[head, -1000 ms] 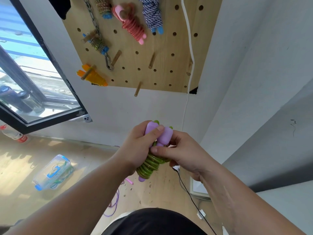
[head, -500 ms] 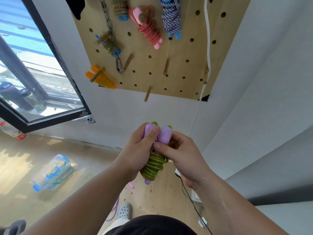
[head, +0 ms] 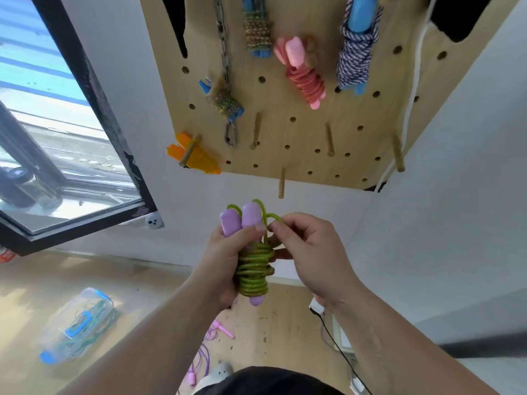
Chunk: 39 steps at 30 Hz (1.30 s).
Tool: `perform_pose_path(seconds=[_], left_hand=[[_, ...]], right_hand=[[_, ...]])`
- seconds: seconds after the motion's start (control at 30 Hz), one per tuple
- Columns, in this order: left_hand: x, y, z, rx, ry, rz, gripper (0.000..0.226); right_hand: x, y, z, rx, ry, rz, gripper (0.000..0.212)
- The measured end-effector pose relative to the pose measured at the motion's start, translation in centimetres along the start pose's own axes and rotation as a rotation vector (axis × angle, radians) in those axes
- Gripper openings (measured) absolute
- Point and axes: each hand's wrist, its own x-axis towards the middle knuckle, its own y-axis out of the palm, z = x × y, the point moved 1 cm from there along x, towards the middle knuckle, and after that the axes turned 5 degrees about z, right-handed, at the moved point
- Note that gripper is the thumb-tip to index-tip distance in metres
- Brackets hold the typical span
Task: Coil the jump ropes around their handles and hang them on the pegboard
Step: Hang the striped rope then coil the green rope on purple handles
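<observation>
Head feed, looking past the pegboard [head: 299,138] down to the floor. I see both hands just below the board's lower edge, working on one bundle.

Left hand [head: 222,263] — fingers curled round the green jump rope [head: 253,272], which sits in tight turns about its two purple handles [head: 251,218]. The thumb presses across the front of the handles just above the coil. The handles stand side by side and roughly upright, tops poking out above the fist, one lower end showing under the coil.

Right hand [head: 310,252] — thumb and forefinger pinch a loose green loop that arches over beside the handle tops. The other fingers curl in against the side of the coil.

The bundle is held in the air, near the lowest wooden peg [head: 281,182] but apart from it.

On the board I count a pink coiled rope [head: 305,81], a blue-and-white braided rope [head: 355,58], an upper beaded rope [head: 256,32], a lower beaded rope [head: 228,102] and an orange rope bundle [head: 196,156] on a peg at the lower left corner. A metal chain [head: 224,38] hangs down to a carabiner [head: 231,138]. A white cord [head: 410,95] runs down the board's right side.

On the floor, a clear plastic box [head: 77,326] with blue latches lies to the left. A purple jump rope [head: 205,354] lies loose beneath the arms, and a black cable [head: 333,334] trails on the right. The window [head: 57,138] is at left.
</observation>
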Motion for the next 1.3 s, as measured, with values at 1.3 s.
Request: perform_pose_path(seconds=[1.3], left_hand=[[17.1,-5.9,-3.9,0.020,0.101,-0.054,0.054]], right_hand=[[20.4,-1.7,0.6,-0.430,-0.233,-0.090,0.016]])
